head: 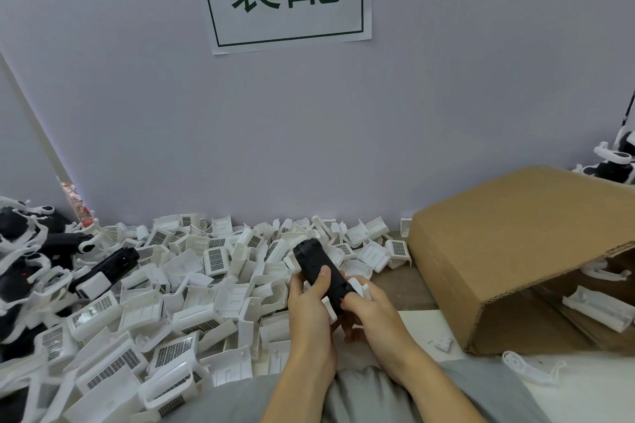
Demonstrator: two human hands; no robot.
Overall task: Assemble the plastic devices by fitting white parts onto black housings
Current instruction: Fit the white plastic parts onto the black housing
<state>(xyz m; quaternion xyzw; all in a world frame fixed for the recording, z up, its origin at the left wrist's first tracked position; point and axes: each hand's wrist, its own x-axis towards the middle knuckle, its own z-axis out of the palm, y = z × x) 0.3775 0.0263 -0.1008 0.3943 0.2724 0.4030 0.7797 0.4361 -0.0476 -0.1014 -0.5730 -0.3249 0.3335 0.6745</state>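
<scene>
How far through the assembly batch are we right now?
Done: some assembled black-and-white units lie at the left. In hand: left hand and right hand both grip one black housing with white parts on it. Left: a large pile of loose white parts remains.

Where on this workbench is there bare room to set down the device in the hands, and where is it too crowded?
Free: the wooden strip between the white parts pile and the cardboard box, and the white sheet just below it, beside the right hand. Crowded: everything left of the left hand, heaped to the wall, with finished devices at far left.
</scene>
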